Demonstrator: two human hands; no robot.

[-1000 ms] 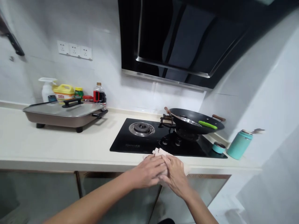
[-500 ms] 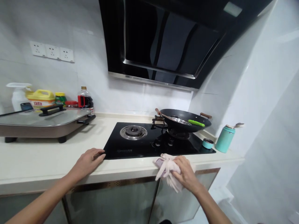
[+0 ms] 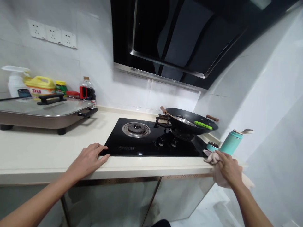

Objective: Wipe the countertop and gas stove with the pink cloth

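Where the pale cloth (image 3: 220,178) is: in the curled grip of the right hand (image 3: 229,167), at the front of the desk (image 3: 161,162).
Left hand (image 3: 90,160): fingers parted, holding nothing.
Stove (image 3: 149,148): wiping seems unfinished, the wok (image 3: 184,128) left in place.

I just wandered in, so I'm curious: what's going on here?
Someone's right hand holds a cloth near the right front corner of the hob, close to a flask. The left hand rests on the counter by the hob's other front corner. A wok sits over the right burner, and a covered pan stands farther left.
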